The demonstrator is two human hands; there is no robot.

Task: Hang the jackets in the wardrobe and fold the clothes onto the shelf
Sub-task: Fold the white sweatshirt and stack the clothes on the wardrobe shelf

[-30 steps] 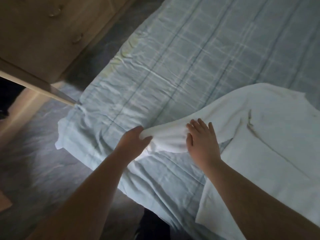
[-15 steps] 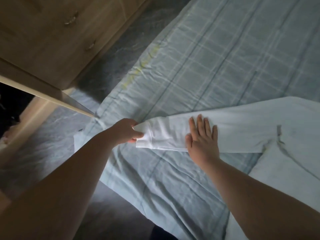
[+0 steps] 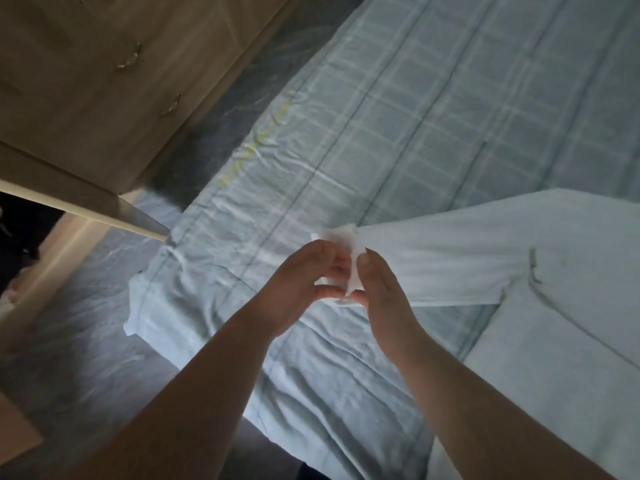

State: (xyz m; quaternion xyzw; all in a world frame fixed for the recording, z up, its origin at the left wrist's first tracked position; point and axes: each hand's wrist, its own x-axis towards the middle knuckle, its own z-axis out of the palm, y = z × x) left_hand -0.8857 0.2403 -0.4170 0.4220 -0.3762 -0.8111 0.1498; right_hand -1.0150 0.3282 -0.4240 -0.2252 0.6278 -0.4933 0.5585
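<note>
A white long-sleeved garment lies spread on the bed at the right. Its sleeve stretches leftward across the sheet. The sleeve's cuff is lifted a little off the bed. My left hand and my right hand meet at the cuff, and both pinch its fabric between thumb and fingers. The wardrobe of light wood stands at the upper left, its doors with small metal handles.
The bed is covered with a pale blue checked sheet whose corner hangs over the near left edge. A grey floor runs between bed and wardrobe. An open wardrobe door edge juts toward the bed corner.
My right hand left the flat of the sleeve and came to the cuff. Both hands now pinch the cuff and hold it raised off the sheet.
</note>
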